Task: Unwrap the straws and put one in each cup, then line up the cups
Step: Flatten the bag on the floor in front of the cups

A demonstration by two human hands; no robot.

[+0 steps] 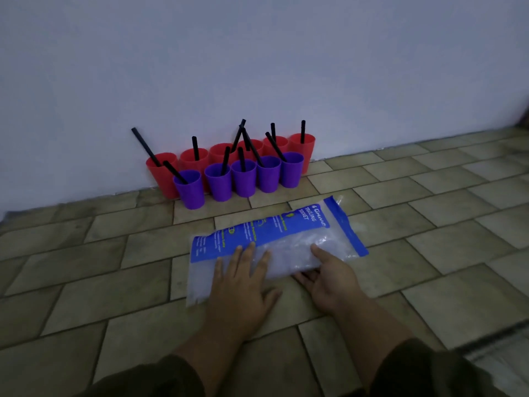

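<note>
Straws (195, 149): black, standing in cups at centre frame, just above the middle. Where two cross near the centre of the group we cannot count them surely, nor tell which cup each belongs to.

Red cups (302, 144): six, in a back row against the wall (257, 53). Their lower parts are hidden behind the front row.

Purple cups (219, 181): five, in a front row just before the red ones, upright and close side by side. Each shows a straw, most of them leaning.

Plastic bag (286, 230): it lies slantwise on the tiled floor (429, 224), below the cups and apart from them. A blue printed panel runs along its upper side, with lettering too blurred for us to read in full. The clear part looks whitish, and we cannot make out what is inside.

Left hand (239, 287): lower centre, palm down on the bag's near left part. Its fingers are straight and spread, gripping nothing.

Right hand (332, 279): just right of the left hand, at the bag's near edge. The thumb lies on top of the plastic and the fingers are tucked beneath it, partly hidden, so it pinches the bag.

Sleeves (160, 379): dark, cut off by the bottom edge of the frame. Both forearms reach up towards the bag.
</note>
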